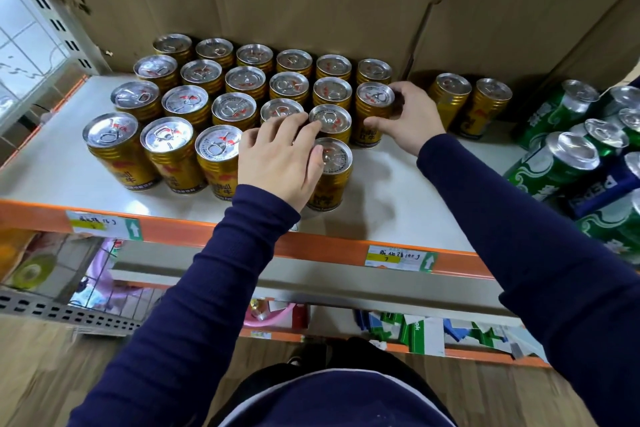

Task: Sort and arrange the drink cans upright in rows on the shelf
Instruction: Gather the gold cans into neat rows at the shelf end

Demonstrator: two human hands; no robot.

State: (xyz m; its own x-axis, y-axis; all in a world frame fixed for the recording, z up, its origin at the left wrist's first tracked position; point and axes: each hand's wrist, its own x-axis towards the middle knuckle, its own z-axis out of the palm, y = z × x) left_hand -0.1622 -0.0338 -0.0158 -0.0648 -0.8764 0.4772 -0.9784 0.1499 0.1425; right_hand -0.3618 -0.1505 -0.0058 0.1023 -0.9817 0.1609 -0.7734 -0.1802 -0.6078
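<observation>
Nearest on the shelf (398, 191), the left hand (280, 152) lay flat, fingers spread over the tops of the front gold cans (218, 149) at the block's five o'clock corner. Just beyond, at three o'clock, the right hand (405, 118) curled round an end can (375, 95). Shoved in too hard, it could jostle the close-packed upright rows and tip a neighbour; green cans (554, 159) lay tumbled farther right.
</observation>
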